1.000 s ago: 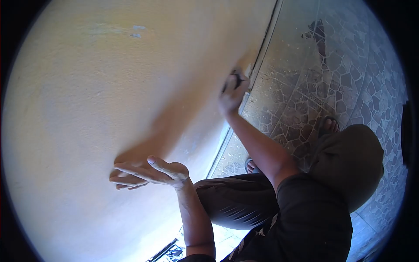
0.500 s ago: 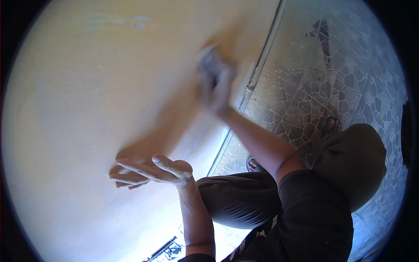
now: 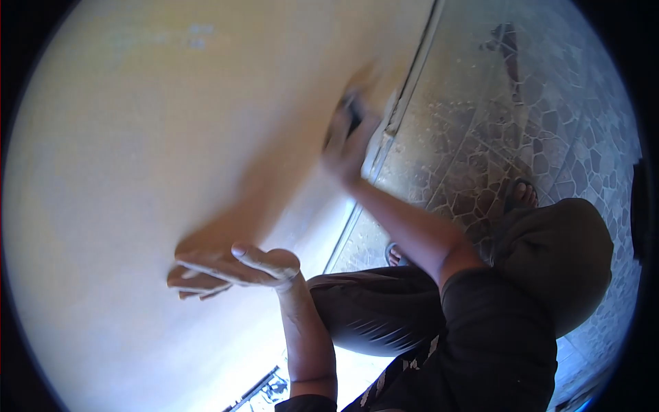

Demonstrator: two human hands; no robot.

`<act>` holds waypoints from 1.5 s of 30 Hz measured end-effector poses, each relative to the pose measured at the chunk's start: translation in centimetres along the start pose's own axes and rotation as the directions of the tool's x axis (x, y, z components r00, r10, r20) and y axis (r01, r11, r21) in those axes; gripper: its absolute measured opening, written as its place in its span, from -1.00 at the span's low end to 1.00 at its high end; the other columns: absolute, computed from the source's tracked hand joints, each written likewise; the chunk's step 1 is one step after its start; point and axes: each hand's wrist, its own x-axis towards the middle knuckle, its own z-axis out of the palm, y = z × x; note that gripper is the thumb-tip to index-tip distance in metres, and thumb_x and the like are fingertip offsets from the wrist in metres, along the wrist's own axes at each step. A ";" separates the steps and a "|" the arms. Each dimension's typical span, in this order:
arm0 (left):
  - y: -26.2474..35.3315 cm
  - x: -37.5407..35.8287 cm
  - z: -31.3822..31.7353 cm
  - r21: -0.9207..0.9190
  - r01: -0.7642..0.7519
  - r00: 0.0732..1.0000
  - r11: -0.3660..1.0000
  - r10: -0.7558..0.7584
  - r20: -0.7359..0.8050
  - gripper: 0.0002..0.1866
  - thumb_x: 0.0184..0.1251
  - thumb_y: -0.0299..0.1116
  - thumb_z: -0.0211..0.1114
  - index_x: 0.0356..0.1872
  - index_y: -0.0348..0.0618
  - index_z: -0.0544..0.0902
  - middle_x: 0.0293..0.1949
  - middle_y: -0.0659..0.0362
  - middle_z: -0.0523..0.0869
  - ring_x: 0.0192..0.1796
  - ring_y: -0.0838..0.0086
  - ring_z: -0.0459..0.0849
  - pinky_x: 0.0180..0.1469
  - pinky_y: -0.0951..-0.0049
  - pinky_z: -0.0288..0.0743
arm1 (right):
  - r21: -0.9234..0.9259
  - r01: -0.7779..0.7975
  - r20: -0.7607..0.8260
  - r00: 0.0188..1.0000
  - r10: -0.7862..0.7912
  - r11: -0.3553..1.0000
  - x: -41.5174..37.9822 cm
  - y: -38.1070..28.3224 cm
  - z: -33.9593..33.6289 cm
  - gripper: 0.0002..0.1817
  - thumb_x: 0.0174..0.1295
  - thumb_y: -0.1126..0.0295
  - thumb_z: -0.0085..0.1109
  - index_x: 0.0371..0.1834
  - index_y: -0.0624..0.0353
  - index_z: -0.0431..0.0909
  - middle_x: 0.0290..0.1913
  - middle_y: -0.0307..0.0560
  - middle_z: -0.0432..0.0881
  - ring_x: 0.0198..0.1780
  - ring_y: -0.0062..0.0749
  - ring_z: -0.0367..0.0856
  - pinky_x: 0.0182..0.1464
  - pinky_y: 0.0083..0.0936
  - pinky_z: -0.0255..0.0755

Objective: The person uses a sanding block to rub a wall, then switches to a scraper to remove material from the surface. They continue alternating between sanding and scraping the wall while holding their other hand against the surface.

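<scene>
My left hand (image 3: 237, 269) is at the lower left, its fingers stretched out against the pale yellowish wall (image 3: 137, 151) and its thumb raised; nothing is in it. Higher up, close to the wall's bottom edge, my right hand (image 3: 348, 143) is wrapped round a small dark object (image 3: 353, 113). Motion blurs both, so I cannot tell what the object is. It lies at the wall surface, beside a darker tan patch. A shadow stretches over the wall between my two hands.
A narrow ledge (image 3: 414, 69) runs along the foot of the wall. Beyond it is a stone-patterned floor (image 3: 549, 130) with a dark wet-looking streak (image 3: 510, 62). My bent knees (image 3: 556, 261) and sandalled feet (image 3: 525, 193) are at the right and centre.
My right hand has moved slightly down and to the right along the wall with the dark object. My left hand remains on the wall, shifted a little left in view.
</scene>
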 end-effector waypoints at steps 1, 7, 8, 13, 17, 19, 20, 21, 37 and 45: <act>-0.5 0.0 -0.1 0.013 -0.012 1.000 1.000 0.012 0.006 -0.21 0.54 0.27 -0.40 0.63 0.03 0.02 0.65 -0.04 -0.21 0.65 0.07 -0.49 0.45 -0.33 -0.80 | 0.001 -0.077 -0.095 0.993 0.076 0.997 3.2 0.2 0.6 -0.67 0.52 0.30 -0.01 0.15 0.32 0.28 -0.09 -0.03 0.43 -0.14 -0.47 0.43 -0.08 -0.50 0.39; -0.7 -0.5 0.1 0.030 0.016 1.000 0.999 -0.017 0.019 -0.19 0.52 0.29 -0.38 0.63 0.04 0.01 0.65 -0.03 -0.27 0.65 0.08 -0.51 0.45 -0.32 -0.81 | 0.088 -0.128 -0.229 0.962 0.145 0.988 4.4 1.2 0.8 -0.67 0.51 0.31 0.01 0.01 0.46 0.36 -0.06 0.19 0.44 -0.09 -0.20 0.44 0.03 -0.30 0.39; -0.3 -0.2 0.1 0.014 0.012 1.000 1.000 -0.012 0.010 -0.19 0.52 0.29 -0.38 0.63 0.04 0.01 0.65 -0.03 -0.27 0.65 0.08 -0.51 0.45 -0.32 -0.81 | 0.076 -0.074 -0.226 0.970 0.089 0.994 0.6 0.1 -0.1 -0.67 0.51 0.31 0.00 0.02 0.47 0.37 -0.06 0.18 0.46 -0.11 -0.23 0.46 0.00 -0.30 0.41; -1.2 -0.1 0.2 0.014 -0.104 0.994 0.994 0.103 0.040 -0.20 0.53 0.26 -0.36 0.62 -0.01 0.05 0.65 -0.03 -0.23 0.64 0.11 -0.55 0.46 -0.31 -0.80 | 0.029 -0.478 -0.234 0.850 0.471 0.878 -9.3 3.0 -1.5 -0.47 0.50 0.29 0.01 0.34 0.54 0.27 0.03 0.23 0.53 0.14 -0.06 0.54 0.28 -0.27 0.38; -0.3 -0.1 -0.9 -0.009 0.048 0.996 0.999 -0.048 0.080 -0.18 0.49 0.35 -0.43 0.63 0.12 0.03 0.65 -0.01 -0.22 0.64 0.04 -0.52 0.42 -0.43 -0.77 | 0.360 -0.742 -0.167 0.545 0.821 0.566 2.5 6.0 -2.7 -0.50 0.52 0.26 0.00 0.28 0.49 0.24 0.13 0.26 0.49 0.09 -0.06 0.52 0.22 -0.21 0.40; -0.5 -0.3 -0.6 0.013 0.079 0.994 0.997 -0.080 0.079 -0.16 0.47 0.37 -0.42 0.64 0.14 0.00 0.65 -0.02 -0.26 0.63 0.01 -0.53 0.42 -0.44 -0.77 | 0.117 -0.658 -0.275 0.698 0.661 0.744 4.1 8.8 -2.3 -0.59 0.55 0.27 -0.05 0.19 0.46 0.29 0.12 0.27 0.49 0.05 -0.10 0.51 0.17 -0.21 0.41; -0.4 -0.3 -0.3 0.034 0.095 0.991 0.995 -0.097 0.087 -0.14 0.45 0.39 -0.41 0.64 0.16 -0.03 0.65 -0.03 -0.30 0.63 -0.02 -0.54 0.41 -0.45 -0.76 | 0.122 -0.625 -0.200 0.746 0.636 0.771 2.4 7.3 -2.1 -0.57 0.54 0.27 -0.04 0.20 0.49 0.28 0.12 0.31 0.48 0.06 -0.07 0.52 0.18 -0.21 0.41; 0.1 -0.1 -0.1 0.028 0.103 0.991 0.994 -0.105 0.085 -0.14 0.45 0.39 -0.41 0.64 0.16 -0.03 0.65 -0.03 -0.30 0.63 -0.02 -0.54 0.41 -0.45 -0.76 | 0.129 -0.592 -0.122 0.786 0.606 0.795 -1.0 4.8 -1.9 -0.54 0.54 0.27 -0.03 0.21 0.52 0.27 0.12 0.34 0.47 0.07 -0.04 0.52 0.20 -0.21 0.40; 0.7 0.0 -0.1 -0.008 0.063 0.996 0.998 -0.063 0.059 -0.20 0.51 0.30 -0.36 0.64 0.13 0.00 0.65 0.00 -0.32 0.63 0.08 -0.57 0.43 -0.37 -0.80 | 0.113 -0.046 0.075 0.996 0.038 0.993 -1.4 -3.2 -1.2 -0.56 0.53 0.38 -0.09 0.35 0.38 0.14 0.09 0.05 0.35 0.03 -0.40 0.36 0.20 -0.37 0.31; 2.1 0.8 -1.4 -0.106 0.157 0.980 0.982 -0.141 0.142 -0.18 0.49 0.33 -0.33 0.61 0.07 0.12 0.66 0.02 -0.28 0.63 0.07 -0.61 0.41 -0.34 -0.89 | -0.192 -0.851 -0.225 0.524 0.822 0.489 -14.0 -1.0 -2.4 -0.49 0.50 0.20 0.05 0.32 0.36 0.28 0.30 0.35 0.46 0.33 0.14 0.43 0.38 -0.16 0.31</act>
